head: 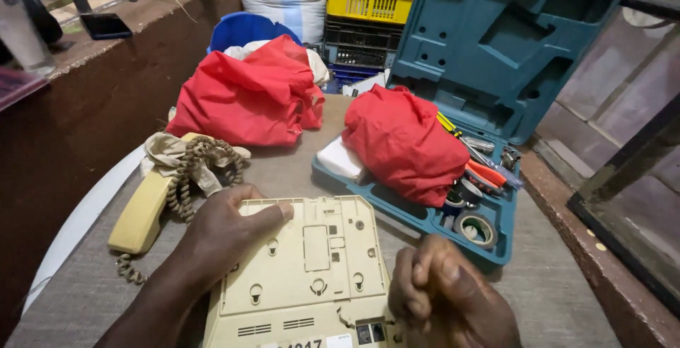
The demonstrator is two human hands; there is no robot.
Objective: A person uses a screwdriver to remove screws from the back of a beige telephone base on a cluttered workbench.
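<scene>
From the head view, a cream telephone base lies upside down at the near middle of the surface; the left hand presses flat on its left edge, grip wide; the right hand sits at its right corner, grip curled narrow, contents hidden; the handset lies left; a teal tool case stands open far right.

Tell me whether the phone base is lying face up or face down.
Face down. The phone base shows its flat underside, with keyhole mounting slots, vent slits and a label; no keypad is visible. The left hand rests on it.
</scene>
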